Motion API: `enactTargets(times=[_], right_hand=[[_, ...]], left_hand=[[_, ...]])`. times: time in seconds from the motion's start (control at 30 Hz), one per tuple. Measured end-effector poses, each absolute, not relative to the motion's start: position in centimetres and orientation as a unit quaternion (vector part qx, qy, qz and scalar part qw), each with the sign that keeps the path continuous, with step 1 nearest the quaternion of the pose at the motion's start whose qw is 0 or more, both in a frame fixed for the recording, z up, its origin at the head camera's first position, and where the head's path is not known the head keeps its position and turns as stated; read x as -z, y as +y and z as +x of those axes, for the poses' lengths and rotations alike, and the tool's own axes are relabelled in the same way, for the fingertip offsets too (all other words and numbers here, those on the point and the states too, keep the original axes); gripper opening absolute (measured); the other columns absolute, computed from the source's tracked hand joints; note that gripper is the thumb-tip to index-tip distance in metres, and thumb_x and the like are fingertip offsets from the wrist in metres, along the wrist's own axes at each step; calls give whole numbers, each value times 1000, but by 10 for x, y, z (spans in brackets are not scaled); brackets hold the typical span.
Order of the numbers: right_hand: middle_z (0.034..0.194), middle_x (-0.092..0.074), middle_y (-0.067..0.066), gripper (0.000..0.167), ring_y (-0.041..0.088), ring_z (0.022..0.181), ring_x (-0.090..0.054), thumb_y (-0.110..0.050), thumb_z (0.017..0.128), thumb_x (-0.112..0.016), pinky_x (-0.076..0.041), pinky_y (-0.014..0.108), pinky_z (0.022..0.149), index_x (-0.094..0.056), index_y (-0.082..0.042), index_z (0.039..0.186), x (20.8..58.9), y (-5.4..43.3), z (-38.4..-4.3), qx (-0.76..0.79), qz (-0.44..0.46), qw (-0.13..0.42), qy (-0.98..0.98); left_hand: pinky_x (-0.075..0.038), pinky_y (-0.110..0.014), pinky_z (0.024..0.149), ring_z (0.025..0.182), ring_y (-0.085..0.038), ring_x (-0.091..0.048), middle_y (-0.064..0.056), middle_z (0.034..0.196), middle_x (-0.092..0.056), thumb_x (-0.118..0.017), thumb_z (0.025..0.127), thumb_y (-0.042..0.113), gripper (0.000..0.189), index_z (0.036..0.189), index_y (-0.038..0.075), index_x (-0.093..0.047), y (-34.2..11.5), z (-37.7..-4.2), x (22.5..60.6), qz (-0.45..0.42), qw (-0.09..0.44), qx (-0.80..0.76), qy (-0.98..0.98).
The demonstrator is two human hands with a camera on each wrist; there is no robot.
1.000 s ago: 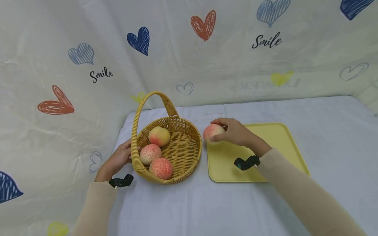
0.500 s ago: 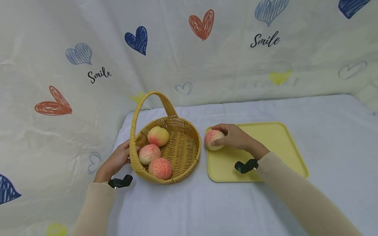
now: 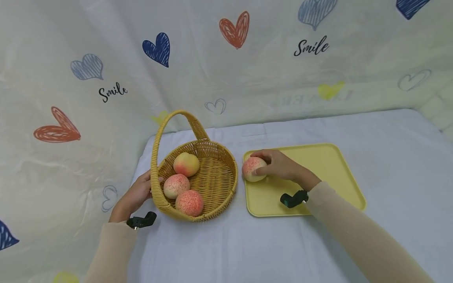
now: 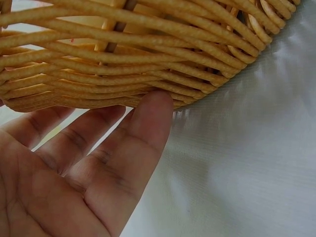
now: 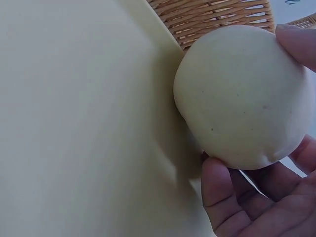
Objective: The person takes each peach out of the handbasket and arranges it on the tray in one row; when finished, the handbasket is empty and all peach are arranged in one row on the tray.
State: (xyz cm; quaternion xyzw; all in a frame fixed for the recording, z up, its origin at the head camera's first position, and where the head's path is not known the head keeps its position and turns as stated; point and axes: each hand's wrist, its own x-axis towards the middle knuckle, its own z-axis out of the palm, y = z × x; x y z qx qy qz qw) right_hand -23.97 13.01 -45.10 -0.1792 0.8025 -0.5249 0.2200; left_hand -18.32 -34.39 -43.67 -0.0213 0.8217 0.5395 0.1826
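Note:
In the head view my right hand (image 3: 281, 167) grips a pink-and-cream peach (image 3: 253, 169) at the left end of a yellow tray (image 3: 329, 173). Up close, the thumb is on one side of the peach (image 5: 242, 98) and fingers on the other. Whether it bears on the tray, I cannot tell. To the left stands a wicker basket (image 3: 217, 177) with a tall handle, holding a yellow-red peach (image 3: 186, 164), a speckled peach (image 3: 176, 186) and a redder peach (image 3: 189, 203). My left hand (image 3: 136, 194) touches the basket's left side with nearly straight fingers (image 4: 153, 121).
A white cloth (image 3: 219, 247) covers the table. Behind it hangs a pale curtain (image 3: 198, 82) printed with hearts and "Smile". A narrow strip of cloth separates basket and tray. Both wrists carry small black cameras.
My right hand has brought the peach slightly down, from beside the tray's far left corner to over its left end. The left hand stays at the basket. The head view has shifted slightly.

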Motion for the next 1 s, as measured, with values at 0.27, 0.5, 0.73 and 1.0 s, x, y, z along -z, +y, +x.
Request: enactTargets(times=[0.27,0.5,0.73,1.0], right_hand=[[143,-61,11,66,24,117,-61,-28,92,-78,-49,33,95,-54,-6,149,451,132,-240,515,-194,227,804],[144,-60,12,67,26,116,-58,-27,93,-78,-47,38,96,-53,-4,151,450,135,-239,505,-200,231,807],[150,-56,13,67,27,119,-56,-25,94,-75,-45,39,98,-50,-5,153,448,136,-237,503,-206,227,808],[151,-55,13,67,28,124,-57,-22,92,-75,-45,38,99,-51,-6,153,445,136,-235,509,-197,220,809]], left_hand=[[-57,-34,77,92,-16,-63,-11,121,-57,-47,111,21,48,155,5,-38,-344,-180,437,-25,180,-539,822],[-57,-33,77,91,-16,-63,-10,118,-57,-47,111,22,47,154,4,-39,-343,-179,436,-25,182,-534,825],[-57,-33,82,100,-16,-63,-18,131,-57,-48,111,25,53,159,6,-35,-342,-180,433,-22,186,-527,829],[-58,-33,84,103,-15,-65,-23,141,-53,-46,112,26,52,159,6,-35,-343,-180,434,-22,187,-535,823]])
